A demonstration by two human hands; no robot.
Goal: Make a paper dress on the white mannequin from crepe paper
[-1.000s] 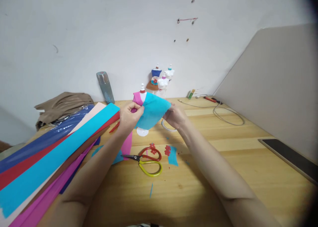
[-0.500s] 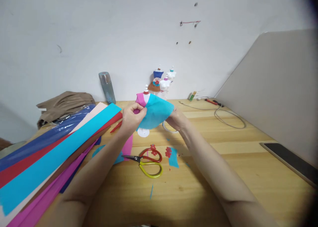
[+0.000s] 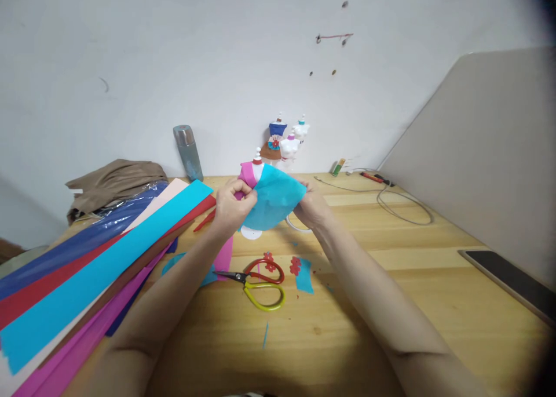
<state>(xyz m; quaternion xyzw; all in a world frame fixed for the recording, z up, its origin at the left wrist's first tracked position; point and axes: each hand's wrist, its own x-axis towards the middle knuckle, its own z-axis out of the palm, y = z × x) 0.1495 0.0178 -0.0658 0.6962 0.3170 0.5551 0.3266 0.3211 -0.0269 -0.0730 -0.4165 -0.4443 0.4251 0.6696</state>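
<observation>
A small white dress form with a red neck band stands upright on a round white base. Pink material covers one of its shoulders. Across its front spreads a turquoise piece of fabric or crepe paper, curved along its lower edge. My left hand pinches this piece at the form's waist. At the piece's right corner my right hand is closed on the edge, its fingertips partly hidden behind. Scissors with one red and one yellow handle lie below, beside red flower cutouts.
Long coloured sheets fill the left side, near a brown cloth and a grey flask. More small dress forms stand by the wall. A cable and a phone lie at right.
The view has shifted very slightly. My right hand has turned a little with the turquoise piece's corner, while my left hand keeps its pinch at the waist.
</observation>
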